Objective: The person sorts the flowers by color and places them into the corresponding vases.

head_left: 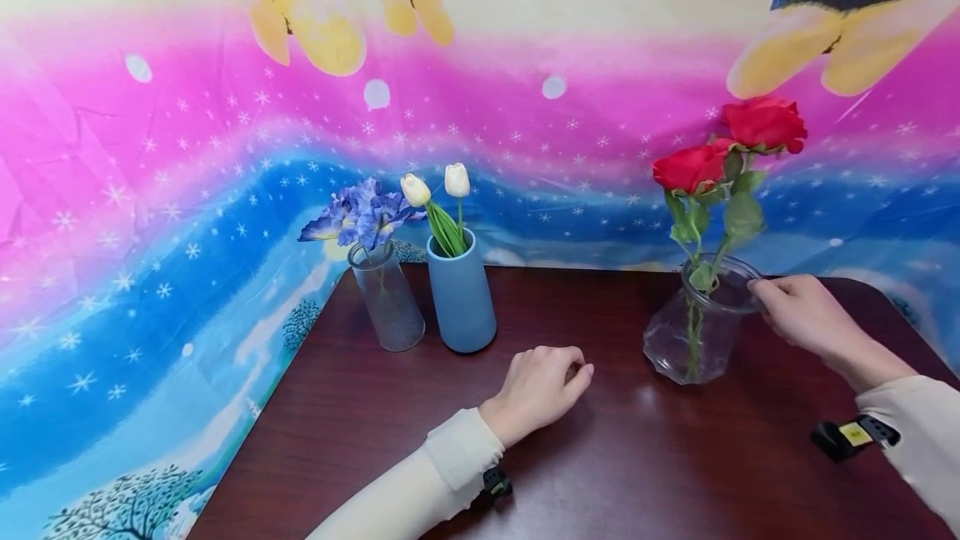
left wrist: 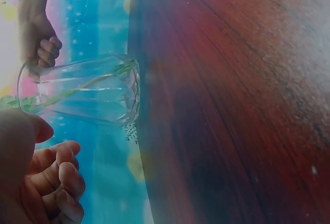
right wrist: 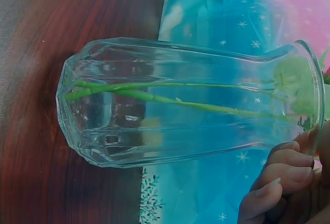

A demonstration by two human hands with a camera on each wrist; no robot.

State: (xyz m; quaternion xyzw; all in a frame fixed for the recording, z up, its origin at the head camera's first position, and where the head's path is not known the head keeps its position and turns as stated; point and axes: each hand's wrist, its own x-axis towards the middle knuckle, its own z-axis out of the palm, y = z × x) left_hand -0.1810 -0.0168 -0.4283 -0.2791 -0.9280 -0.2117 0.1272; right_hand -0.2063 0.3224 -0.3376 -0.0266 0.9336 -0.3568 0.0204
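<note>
My right hand [head_left: 806, 311] pinches the rim of a clear glass vase [head_left: 675, 340] at the right of the table. Two red roses [head_left: 765, 123] stand in this vase, and their green stems [right wrist: 154, 94] show through the faceted glass in the right wrist view. In the head view the vase looks tilted; whether its base touches the table cannot be told. Near the middle of the table, my left hand [head_left: 536, 390] has loosely curled fingers with nothing in them. The left wrist view shows the same relaxed fingers [left wrist: 64, 182], with the vase beyond them.
At the back left, a grey translucent vase [head_left: 390, 307] holds blue-purple flowers [head_left: 363, 211]. Close beside it stands a blue vase [head_left: 461, 298] with two white tulips [head_left: 456, 180]. A printed cloth backdrop [head_left: 525, 132] hangs behind the dark wooden table [head_left: 360, 432].
</note>
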